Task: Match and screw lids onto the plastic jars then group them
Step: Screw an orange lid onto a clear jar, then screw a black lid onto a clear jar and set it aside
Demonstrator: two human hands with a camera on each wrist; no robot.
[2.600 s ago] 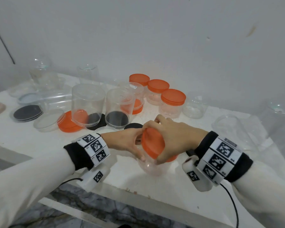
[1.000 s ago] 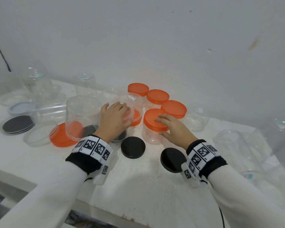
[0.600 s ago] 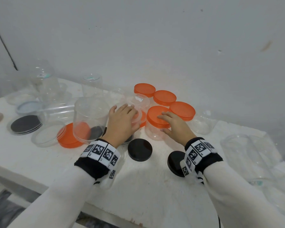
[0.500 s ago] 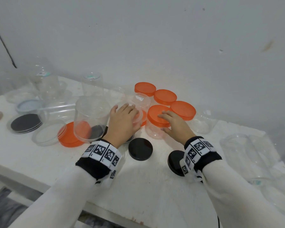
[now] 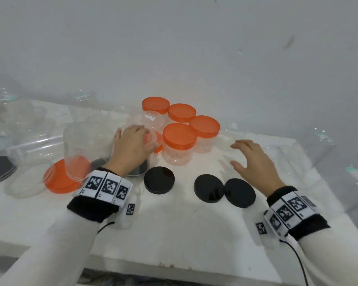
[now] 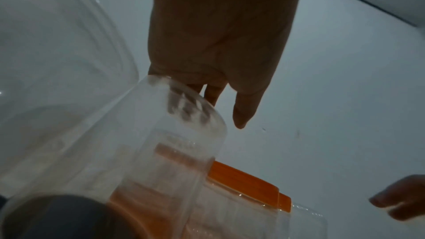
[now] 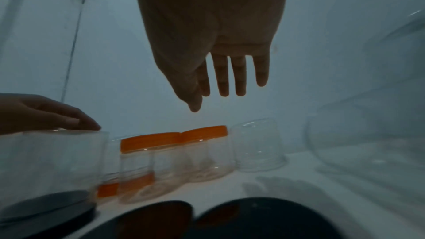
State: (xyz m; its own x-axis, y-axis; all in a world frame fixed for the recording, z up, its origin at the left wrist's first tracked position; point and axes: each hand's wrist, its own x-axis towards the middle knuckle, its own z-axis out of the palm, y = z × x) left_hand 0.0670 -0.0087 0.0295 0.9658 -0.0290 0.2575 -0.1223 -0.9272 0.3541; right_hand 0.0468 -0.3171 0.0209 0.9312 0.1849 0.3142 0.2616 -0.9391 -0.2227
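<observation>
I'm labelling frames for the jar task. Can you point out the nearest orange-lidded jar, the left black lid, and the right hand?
nearest orange-lidded jar [image 5: 179, 136]: head view, on the flat top of its lid.
left black lid [image 5: 159, 180]: head view, centre of its top.
right hand [image 5: 254, 159]: head view, back of the hand.

Both arms: white long sleeves [image 5: 50, 242], ending in black knit cuffs [image 5: 91, 209]. Just above each cuff, toward hand: white wristband [image 5: 105, 185] carrying three square black-and-white fiducial markers. Below each wrist: white camera housing [image 5: 128, 213], one small marker on side. Thin black cable [image 5: 298, 263] runs from right housing back along sleeve; short black cable at left.
</observation>
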